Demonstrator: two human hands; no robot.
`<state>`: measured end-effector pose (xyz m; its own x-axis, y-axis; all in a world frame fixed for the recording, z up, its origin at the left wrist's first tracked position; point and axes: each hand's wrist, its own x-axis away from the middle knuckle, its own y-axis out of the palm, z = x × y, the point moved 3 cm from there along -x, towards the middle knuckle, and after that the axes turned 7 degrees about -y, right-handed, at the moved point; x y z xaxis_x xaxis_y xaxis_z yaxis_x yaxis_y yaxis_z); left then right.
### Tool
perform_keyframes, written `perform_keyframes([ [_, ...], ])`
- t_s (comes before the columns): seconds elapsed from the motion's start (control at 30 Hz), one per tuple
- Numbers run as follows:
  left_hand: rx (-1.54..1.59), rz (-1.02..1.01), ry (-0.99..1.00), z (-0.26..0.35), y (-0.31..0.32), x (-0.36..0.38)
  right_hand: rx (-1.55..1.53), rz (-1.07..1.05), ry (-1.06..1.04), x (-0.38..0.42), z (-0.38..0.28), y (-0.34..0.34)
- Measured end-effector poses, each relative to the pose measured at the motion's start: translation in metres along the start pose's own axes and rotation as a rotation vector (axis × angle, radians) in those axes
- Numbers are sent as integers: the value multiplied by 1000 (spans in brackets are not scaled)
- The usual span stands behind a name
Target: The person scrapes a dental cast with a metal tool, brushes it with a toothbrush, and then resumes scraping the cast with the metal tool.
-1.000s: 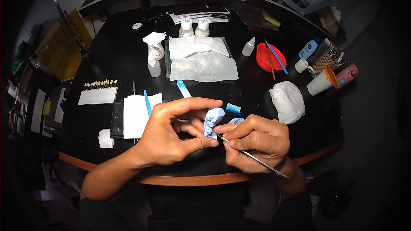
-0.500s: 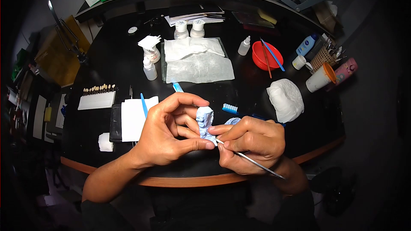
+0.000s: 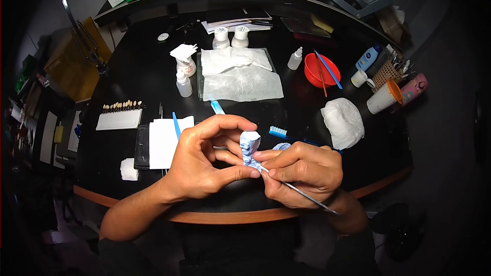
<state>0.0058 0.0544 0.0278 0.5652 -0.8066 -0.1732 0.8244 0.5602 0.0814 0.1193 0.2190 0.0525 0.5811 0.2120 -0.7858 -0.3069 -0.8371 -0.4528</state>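
Observation:
Between the thumb and fingers of my left hand (image 3: 204, 158) is a pale blue dental cast (image 3: 249, 145), held upright over the front of the table. My right hand (image 3: 307, 171) pinches a thin metal dental instrument (image 3: 309, 197) like a pen. Its tip meets the lower part of the cast near my left thumb, and my right fingertips rest close against the cast. Another pale blue piece (image 3: 281, 146) lies behind my right hand, mostly hidden. A blue toothbrush (image 3: 279, 132) is just beyond it.
White paper (image 3: 163, 143) on a dark block lies left, near a tooth shade guide (image 3: 118, 118). Behind are a tissue-covered glass plate (image 3: 240, 89), dropper bottles (image 3: 183, 84) and jars. A red bowl (image 3: 313, 79), a wad of white tissue (image 3: 342, 122) and a cup (image 3: 383, 97) stand right.
The cast has turned slightly in my left hand, so its white upper end faces me more. The view has shifted a little; the instrument tip stays at the cast's lower part.

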Motion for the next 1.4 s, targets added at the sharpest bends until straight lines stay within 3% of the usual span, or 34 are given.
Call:
perform_keyframes([
  [1.4,125,-27,-79,-3,2,1,33,45,-24,-1,-3,-1],
])
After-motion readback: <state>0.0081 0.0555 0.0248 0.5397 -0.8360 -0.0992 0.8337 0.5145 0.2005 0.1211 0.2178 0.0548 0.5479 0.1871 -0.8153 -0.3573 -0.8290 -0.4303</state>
